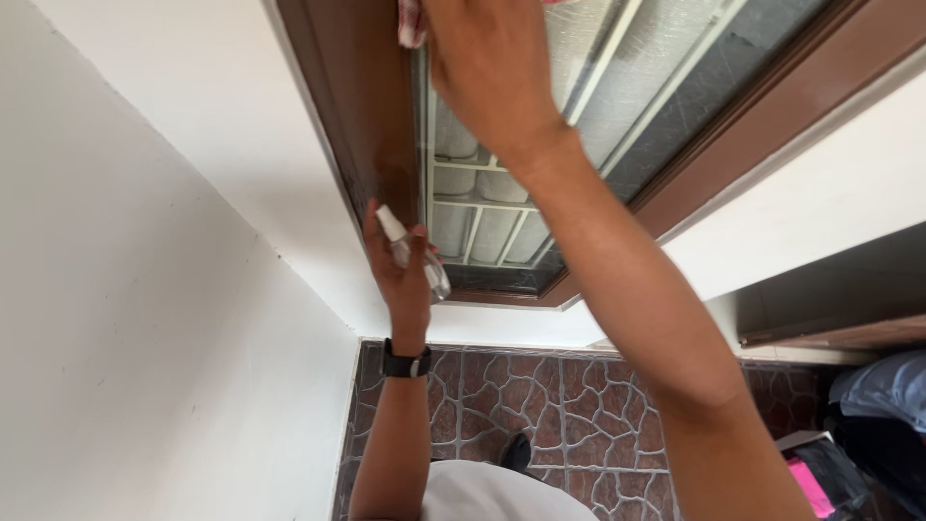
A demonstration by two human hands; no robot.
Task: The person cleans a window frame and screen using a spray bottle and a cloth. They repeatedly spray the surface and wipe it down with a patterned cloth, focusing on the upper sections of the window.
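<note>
- Head view, step in hand, judged: wiping the frosted, ribbed glass pane (502, 207) of the brown wooden-framed window (371, 125) with a pink-and-white cloth (412, 21).
- Best done, judged, with even pressure through a flat palm, strokes overlapping along the pane's left edge beside the frame, cloth kept spread rather than bunched, and the bottom corner of the frame not skipped.
- Right hand (492, 68) pressed high against the glass at the frame's upper part, back of the hand toward the camera; fingers mostly cut off by the picture's top edge, so spread cannot be told; only a corner of the cloth showing past the hand's left side, touching the frame's inner edge.
- Left hand (400, 275) lower, at the frame's left upright near its bottom corner, fingers curled round a small clear plastic spray bottle with a white cap (413, 253); bottle tilted, cap uppermost, lying across the palm just beside the glass.
- Black wristwatch (406, 364) on the left wrist.
- Brown stone-patterned floor tiles (569, 415) below; white wall (145, 318) to the left.
</note>
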